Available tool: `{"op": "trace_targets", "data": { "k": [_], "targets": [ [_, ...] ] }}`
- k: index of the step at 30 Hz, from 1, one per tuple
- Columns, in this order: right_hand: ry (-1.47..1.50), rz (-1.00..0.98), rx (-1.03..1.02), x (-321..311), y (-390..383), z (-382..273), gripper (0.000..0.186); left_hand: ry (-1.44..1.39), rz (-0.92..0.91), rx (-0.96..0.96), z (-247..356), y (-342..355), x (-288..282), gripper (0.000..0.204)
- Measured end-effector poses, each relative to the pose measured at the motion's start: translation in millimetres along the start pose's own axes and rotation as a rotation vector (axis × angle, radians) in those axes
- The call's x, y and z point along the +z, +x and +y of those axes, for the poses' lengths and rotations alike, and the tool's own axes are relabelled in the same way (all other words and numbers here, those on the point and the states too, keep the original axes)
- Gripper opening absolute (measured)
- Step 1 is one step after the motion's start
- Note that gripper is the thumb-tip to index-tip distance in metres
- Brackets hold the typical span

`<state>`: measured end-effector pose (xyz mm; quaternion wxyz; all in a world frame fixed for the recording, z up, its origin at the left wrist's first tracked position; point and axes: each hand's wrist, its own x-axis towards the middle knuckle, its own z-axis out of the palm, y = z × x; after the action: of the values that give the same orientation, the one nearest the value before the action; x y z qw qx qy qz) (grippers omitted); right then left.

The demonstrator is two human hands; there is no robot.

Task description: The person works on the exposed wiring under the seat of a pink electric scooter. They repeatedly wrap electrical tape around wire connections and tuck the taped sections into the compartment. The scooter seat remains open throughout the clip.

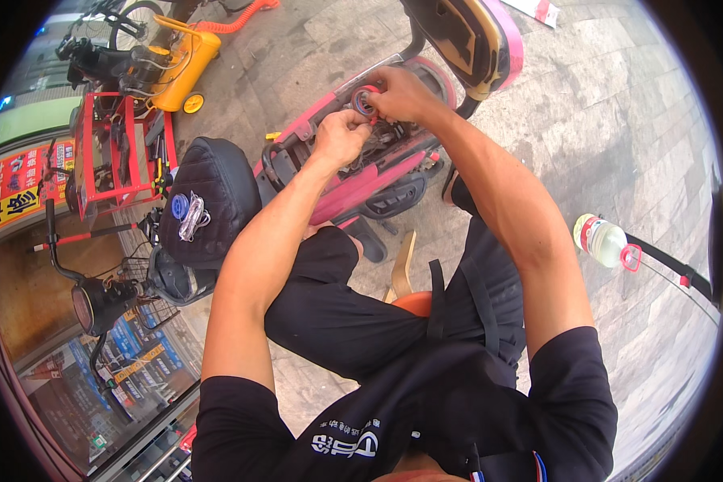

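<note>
A small roll of red tape [357,98] is gripped by my right hand [403,95], whose fingers close on its side. Just below and to the left, my left hand [341,138] is closed in a pinch right beside the roll. What lies between its fingertips is too small to make out. Both hands hover over the exposed inside of a pink electric scooter [349,189], where dark parts and wiring show. On the left, a black quilted scooter seat [217,173] carries a blue roll [180,206] and a crumpled clear plastic wrapper [194,219].
A red tool cart [92,193] and a yellow air compressor [186,68] stand at the far left, with an orange coiled hose [237,18]. Another scooter with handlebars [52,241] is at left. To the right is a large clear bottle [604,241]. Under me is an orange stool [414,304].
</note>
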<state>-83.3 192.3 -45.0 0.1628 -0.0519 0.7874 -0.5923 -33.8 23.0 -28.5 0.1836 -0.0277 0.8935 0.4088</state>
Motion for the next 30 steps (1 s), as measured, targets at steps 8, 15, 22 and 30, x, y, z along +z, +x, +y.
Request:
{"op": "trace_targets", "data": {
  "k": [8, 15, 22, 30],
  "targets": [
    [-0.034, -0.006, 0.045, 0, -5, -7, 0.037, 0.123, -0.059, 0.013, -2, 5, -3, 0.019],
    [0.066, 0.06, 0.047, 1, -18, -5, 0.037, 0.024, -0.134, -0.132, 2, 8, -8, 0.018],
    [-0.168, 0.14, -0.03, -6, -48, -2, 0.04, -0.196, -0.178, -0.189, -13, 23, -13, 0.018],
    [-0.16, 0.197, -0.054, 10, -77, -5, 0.051, -0.258, -0.2, -0.248, -16, 27, -14, 0.016]
  ]
}}
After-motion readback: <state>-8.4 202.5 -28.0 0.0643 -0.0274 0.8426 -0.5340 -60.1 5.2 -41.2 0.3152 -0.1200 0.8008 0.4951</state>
